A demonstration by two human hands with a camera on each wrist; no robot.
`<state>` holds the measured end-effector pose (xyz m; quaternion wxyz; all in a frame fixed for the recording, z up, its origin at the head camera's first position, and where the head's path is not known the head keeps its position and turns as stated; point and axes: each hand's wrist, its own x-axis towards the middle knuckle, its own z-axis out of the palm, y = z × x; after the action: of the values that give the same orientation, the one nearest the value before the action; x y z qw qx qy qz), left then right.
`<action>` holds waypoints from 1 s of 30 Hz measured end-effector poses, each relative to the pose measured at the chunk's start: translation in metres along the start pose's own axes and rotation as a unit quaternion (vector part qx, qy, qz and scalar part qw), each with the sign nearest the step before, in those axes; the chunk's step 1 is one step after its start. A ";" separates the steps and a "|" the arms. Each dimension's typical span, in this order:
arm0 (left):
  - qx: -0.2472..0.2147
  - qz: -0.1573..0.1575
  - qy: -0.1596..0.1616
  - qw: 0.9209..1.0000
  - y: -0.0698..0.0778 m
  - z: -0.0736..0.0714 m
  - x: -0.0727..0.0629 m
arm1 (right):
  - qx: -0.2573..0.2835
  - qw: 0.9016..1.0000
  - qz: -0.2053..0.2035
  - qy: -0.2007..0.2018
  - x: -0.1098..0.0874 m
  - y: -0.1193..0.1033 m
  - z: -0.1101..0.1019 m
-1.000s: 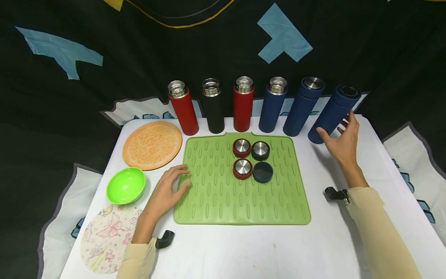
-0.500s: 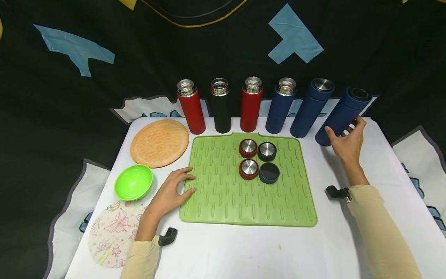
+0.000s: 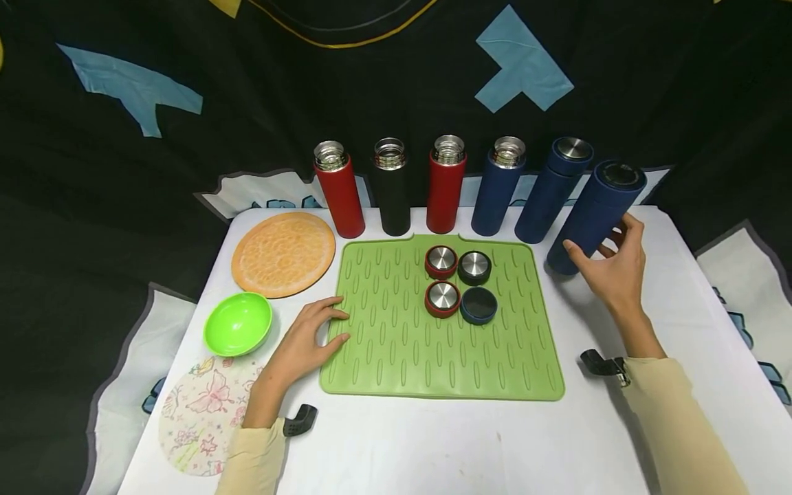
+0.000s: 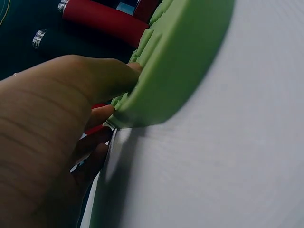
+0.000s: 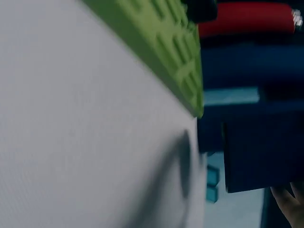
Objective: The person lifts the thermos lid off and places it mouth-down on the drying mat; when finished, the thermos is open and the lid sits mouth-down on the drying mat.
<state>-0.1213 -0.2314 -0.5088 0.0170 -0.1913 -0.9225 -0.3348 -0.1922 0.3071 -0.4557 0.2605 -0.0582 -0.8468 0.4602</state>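
Observation:
My right hand (image 3: pixel 615 271) grips a dark blue thermos bottle (image 3: pixel 584 223) by its lower half, thumb on the near left side. Its dark round lid is on, and its base hangs just off the table in the right wrist view, over a shadow. At the left edge of a green ridged mat (image 3: pixel 383 361) rests my left hand (image 3: pixel 303 340), fingers loosely bent and holding nothing; its thumb lies over the mat's edge in the left wrist view. On the mat sit two red lids (image 3: pixel 443 297), a black lid (image 3: pixel 475 267) and a blue lid (image 3: pixel 478 305).
Behind the mat stand two lidless red bottles (image 3: pixel 447 192), a lidless black bottle (image 3: pixel 392 196), a lidless blue bottle (image 3: pixel 495 196) and a lidded blue bottle (image 3: pixel 551 199). At left lie an orange round mat (image 3: pixel 284 254), a green bowl (image 3: pixel 238 323) and a butterfly-patterned round mat (image 3: pixel 201 412).
My right hand has brought the blue thermos bottle a little left and toward me, closer to the neighbouring lidded bottle. The left hand stays at the mat's edge.

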 end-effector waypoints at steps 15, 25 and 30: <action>0.020 -0.023 -0.026 0.999 0.008 -0.005 0.001 | 0.084 0.978 -0.162 -0.103 -0.066 -0.074 0.016; 0.073 0.024 0.018 0.997 0.053 -0.014 0.017 | 0.062 0.950 -0.215 -0.220 -0.101 -0.104 0.024; -0.073 0.135 0.062 0.986 0.106 -0.025 0.034 | 0.066 0.935 -0.218 -0.274 -0.111 -0.113 0.026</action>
<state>-0.1165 -0.1615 -0.4193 0.1057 -0.2939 -0.8585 -0.4068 -0.0939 0.1853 -0.4192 0.1156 0.2731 -0.8450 0.4451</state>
